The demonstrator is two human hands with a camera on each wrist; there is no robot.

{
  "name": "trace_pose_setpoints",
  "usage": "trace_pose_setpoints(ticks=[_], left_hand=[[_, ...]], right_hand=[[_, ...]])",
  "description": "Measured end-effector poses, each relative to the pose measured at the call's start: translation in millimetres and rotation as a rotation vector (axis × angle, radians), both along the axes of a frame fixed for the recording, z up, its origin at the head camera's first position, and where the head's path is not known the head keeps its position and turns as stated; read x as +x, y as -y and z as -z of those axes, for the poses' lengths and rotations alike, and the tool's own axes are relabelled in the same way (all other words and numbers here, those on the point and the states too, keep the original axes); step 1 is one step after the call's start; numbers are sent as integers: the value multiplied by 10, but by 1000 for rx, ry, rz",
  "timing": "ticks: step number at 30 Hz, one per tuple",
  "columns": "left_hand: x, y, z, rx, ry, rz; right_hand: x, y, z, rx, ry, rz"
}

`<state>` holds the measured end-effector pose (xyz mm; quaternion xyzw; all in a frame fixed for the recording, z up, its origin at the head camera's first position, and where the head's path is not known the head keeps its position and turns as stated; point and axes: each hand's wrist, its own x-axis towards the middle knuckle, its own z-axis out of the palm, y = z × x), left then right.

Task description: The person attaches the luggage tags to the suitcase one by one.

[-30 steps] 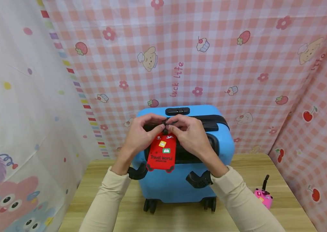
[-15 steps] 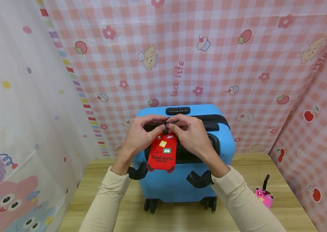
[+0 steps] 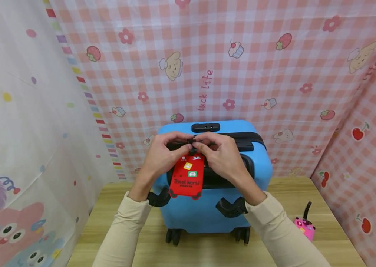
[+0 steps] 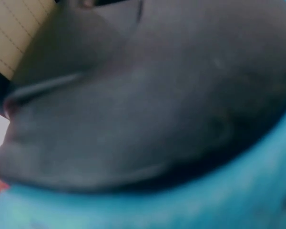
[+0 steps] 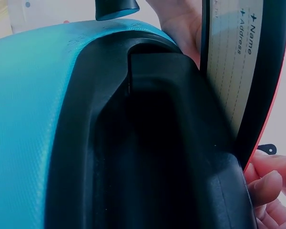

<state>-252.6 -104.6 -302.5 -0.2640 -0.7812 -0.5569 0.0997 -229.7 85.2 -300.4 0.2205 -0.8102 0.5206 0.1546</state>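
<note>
A red luggage tag (image 3: 188,178) printed "Travel World" hangs by a black strap (image 3: 193,146) in front of the suitcase handle. My left hand (image 3: 160,155) pinches the strap between thumb and fingers. Close against it, my right hand (image 3: 220,155) pinches the strap too. The blue suitcase (image 3: 204,213) stands upright behind the tag. In the right wrist view, the tag's name-and-address card (image 5: 233,67) faces the black handle (image 5: 167,71), and a strap end (image 5: 268,149) with a small hole shows by the right fingers (image 5: 267,188). The fingertips hide the strap's fastening. Mostly handle fills the blurred left wrist view.
A pink luggage tag (image 3: 304,228) with a black strap lies on the wooden tabletop (image 3: 118,230) at the right. A black combination lock (image 3: 205,127) sits on top of the suitcase. Checked curtain (image 3: 241,81) hangs close behind, and a white curtain (image 3: 34,122) at the left.
Both hands stay together at the strap, with only tiny finger shifts. The whole scene has slid slightly to the right in the head view.
</note>
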Motion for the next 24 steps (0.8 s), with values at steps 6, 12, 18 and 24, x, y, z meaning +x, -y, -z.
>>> trace_pose_setpoints(ticks=[6, 12, 18, 24], left_hand=[[-13, -3, 2, 11, 11, 13], [-21, -5, 1, 9, 4, 18], [-20, -7, -7, 9, 10, 20], [-23, -13, -6, 28, 35, 38]], right_hand=[[0, -5, -10, -26, 13, -16], [-5, -18, -2, -43, 7, -36], [-11, -28, 2, -60, -3, -55], [-17, -32, -10, -50, 15, -31]])
